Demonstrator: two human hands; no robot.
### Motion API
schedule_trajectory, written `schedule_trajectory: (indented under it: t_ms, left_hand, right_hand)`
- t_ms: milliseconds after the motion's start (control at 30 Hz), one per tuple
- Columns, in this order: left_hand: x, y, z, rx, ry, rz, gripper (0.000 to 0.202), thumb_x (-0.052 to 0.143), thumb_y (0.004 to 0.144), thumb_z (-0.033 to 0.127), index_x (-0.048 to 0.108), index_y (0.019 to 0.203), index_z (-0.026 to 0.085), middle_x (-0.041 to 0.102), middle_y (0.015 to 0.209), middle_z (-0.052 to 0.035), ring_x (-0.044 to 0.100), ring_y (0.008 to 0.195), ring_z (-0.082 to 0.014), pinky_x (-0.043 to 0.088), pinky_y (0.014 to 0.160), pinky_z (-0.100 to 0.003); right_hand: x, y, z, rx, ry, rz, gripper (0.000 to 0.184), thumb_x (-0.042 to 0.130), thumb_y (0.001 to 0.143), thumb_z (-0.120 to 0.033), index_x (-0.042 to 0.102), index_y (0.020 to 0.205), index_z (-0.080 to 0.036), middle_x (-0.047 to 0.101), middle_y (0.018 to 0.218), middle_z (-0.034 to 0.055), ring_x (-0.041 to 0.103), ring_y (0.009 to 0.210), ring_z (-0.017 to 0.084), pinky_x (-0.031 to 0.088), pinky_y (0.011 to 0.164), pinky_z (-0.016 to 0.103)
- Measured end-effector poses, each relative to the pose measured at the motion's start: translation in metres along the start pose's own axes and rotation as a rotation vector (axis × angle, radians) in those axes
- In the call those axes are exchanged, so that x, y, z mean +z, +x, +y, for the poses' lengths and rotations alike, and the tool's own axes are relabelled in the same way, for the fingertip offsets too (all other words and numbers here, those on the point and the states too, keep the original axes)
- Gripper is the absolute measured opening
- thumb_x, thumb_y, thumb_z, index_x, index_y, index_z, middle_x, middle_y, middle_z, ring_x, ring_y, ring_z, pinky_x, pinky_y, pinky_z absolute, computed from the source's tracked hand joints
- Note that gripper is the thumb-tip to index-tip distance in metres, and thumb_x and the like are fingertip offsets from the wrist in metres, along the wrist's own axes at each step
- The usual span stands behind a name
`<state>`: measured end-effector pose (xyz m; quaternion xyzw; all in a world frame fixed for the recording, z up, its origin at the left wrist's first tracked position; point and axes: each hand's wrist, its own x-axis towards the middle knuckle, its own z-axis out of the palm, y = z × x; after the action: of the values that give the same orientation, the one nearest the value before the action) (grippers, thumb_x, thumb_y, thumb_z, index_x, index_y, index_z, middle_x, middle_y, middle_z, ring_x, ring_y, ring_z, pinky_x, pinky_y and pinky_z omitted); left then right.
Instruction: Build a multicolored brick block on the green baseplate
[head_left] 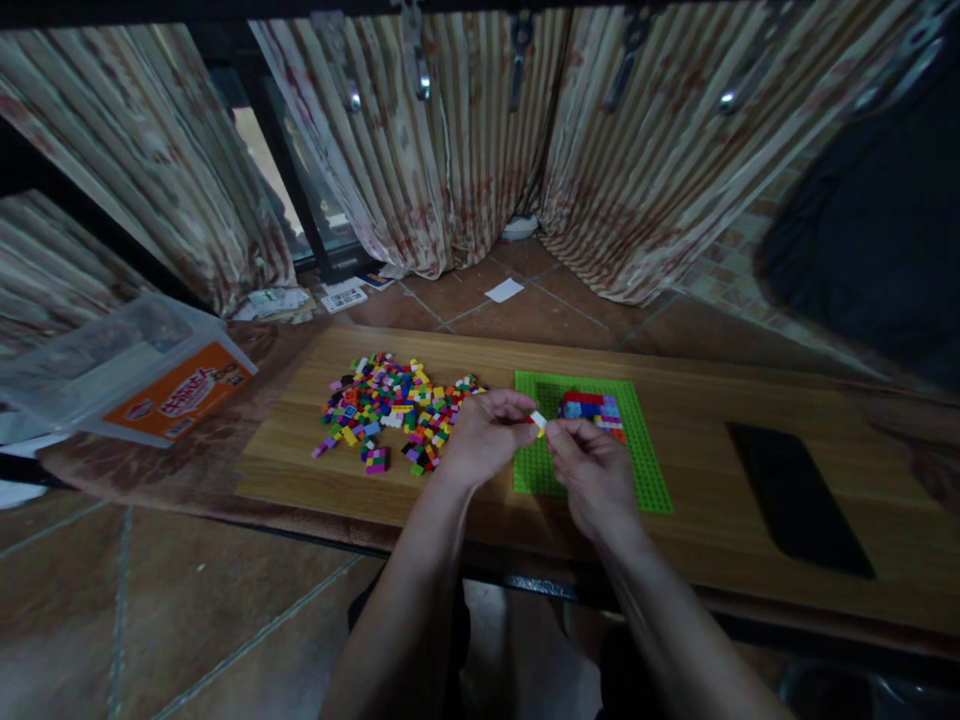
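My left hand (482, 436) and my right hand (597, 472) meet above the left part of a green studded baseplate (651, 468). Between their fingertips is a small white toy brick (538, 419), pinched from both sides. A bit of yellow and a bit of red show beside it; whether these are joined to it I cannot tell. On the baseplate, just beyond my right hand, sits a block of joined bricks (589, 408) in red, blue, lilac and orange, partly hidden by that hand. Left of my left hand spreads a pile of loose, many-coloured bricks (390, 400).
A wooden board (697, 390) carries all this. A flat black slab (799, 495) lies at its right. At the far left stands a clear plastic box (90, 360) with an orange label. Striped curtains (450, 150) hang behind, and papers (504, 290) lie on the tiled floor.
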<state>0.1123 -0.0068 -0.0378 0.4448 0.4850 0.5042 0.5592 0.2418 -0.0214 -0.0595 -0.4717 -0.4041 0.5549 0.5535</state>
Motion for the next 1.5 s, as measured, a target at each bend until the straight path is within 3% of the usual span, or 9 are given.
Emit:
schedule_trajectory:
  t_ms: [367,567,700,833,933,1100,1200,1367,1500]
  left_hand:
    - [0.021,0.001,-0.01,0.035,-0.057,0.052,0.011,0.062,0.076,0.022,0.063,0.084,0.015,0.061,0.071,0.0,0.058,0.063,-0.0105,0.048,0.061,-0.023]
    - [0.045,-0.002,-0.016,0.097,0.047,0.317,0.016,0.055,0.084,0.029,0.058,0.074,0.016,0.06,0.069,-0.0007,0.056,0.065,-0.0112,0.045,0.063,-0.023]
    - [0.048,-0.005,-0.014,0.136,0.079,0.371,0.017,0.053,0.086,0.029,0.057,0.074,0.017,0.059,0.068,0.0003,0.056,0.065,-0.0111,0.044,0.062,-0.022]
    - [0.045,-0.005,-0.015,0.178,0.128,0.347,0.017,0.054,0.085,0.03,0.059,0.075,0.017,0.057,0.065,0.0017,0.054,0.061,-0.0107,0.042,0.059,-0.022]
    - [0.04,-0.003,-0.013,0.195,0.146,0.321,0.017,0.054,0.084,0.028,0.058,0.072,0.017,0.056,0.063,0.0024,0.051,0.059,-0.0096,0.039,0.057,-0.021]
    - [0.012,-0.001,-0.005,0.181,0.188,0.3,0.023,0.054,0.084,0.031,0.058,0.067,0.017,0.05,0.057,0.004,0.044,0.053,-0.0088,0.034,0.051,-0.021]
    - [-0.01,-0.003,-0.001,0.131,0.452,0.249,0.021,0.056,0.082,0.029,0.061,0.066,0.017,0.055,0.057,0.0024,0.049,0.054,-0.0103,0.036,0.055,-0.022]
    - [-0.035,-0.01,0.002,-0.017,1.045,0.358,0.017,0.058,0.08,0.025,0.071,0.073,0.018,0.069,0.074,-0.0077,0.064,0.075,-0.021,0.045,0.07,-0.029]
    - [-0.042,-0.012,0.005,-0.123,1.231,0.384,0.02,0.056,0.08,0.022,0.075,0.086,0.02,0.074,0.088,-0.0097,0.067,0.087,-0.0236,0.047,0.077,-0.03]
  right_hand:
    - [0.007,0.002,0.0,0.03,0.191,0.163,0.032,0.085,0.059,-0.04,0.064,0.068,-0.018,0.054,0.054,-0.0075,0.029,0.038,0.001,0.018,0.035,0.017]
    - [0.015,-0.003,0.006,0.044,0.266,0.252,0.032,0.086,0.055,-0.039,0.068,0.072,-0.018,0.057,0.054,-0.0076,0.034,0.039,0.002,0.021,0.036,0.017]
    - [0.014,-0.003,0.01,-0.017,0.165,0.246,0.03,0.082,0.062,-0.042,0.069,0.075,-0.018,0.061,0.06,-0.0055,0.043,0.045,0.004,0.029,0.04,0.017]
    - [0.01,0.0,0.008,-0.056,0.081,0.184,0.03,0.081,0.065,-0.043,0.066,0.071,-0.017,0.051,0.05,-0.0081,0.036,0.041,0.004,0.025,0.038,0.018]
    - [0.006,0.003,-0.001,0.025,0.134,0.13,0.032,0.084,0.06,-0.041,0.063,0.066,-0.017,0.042,0.045,-0.0104,0.028,0.038,0.002,0.021,0.036,0.017]
    - [0.0,0.004,-0.012,0.071,0.117,0.13,0.035,0.087,0.055,-0.04,0.064,0.065,-0.016,0.05,0.053,-0.0074,0.029,0.039,0.001,0.019,0.034,0.015]
    - [0.004,-0.001,-0.011,0.106,0.105,0.056,0.032,0.085,0.059,-0.04,0.066,0.07,-0.017,0.055,0.058,-0.0054,0.029,0.038,0.0,0.018,0.033,0.015]
    - [0.009,-0.003,-0.008,0.156,0.188,0.05,0.028,0.083,0.059,-0.036,0.065,0.067,-0.017,0.061,0.064,-0.0035,0.028,0.038,0.0,0.018,0.033,0.014]
    - [0.008,-0.001,-0.005,0.219,0.231,0.032,0.026,0.083,0.059,-0.034,0.065,0.066,-0.016,0.063,0.065,-0.0022,0.028,0.039,0.0,0.017,0.032,0.014]
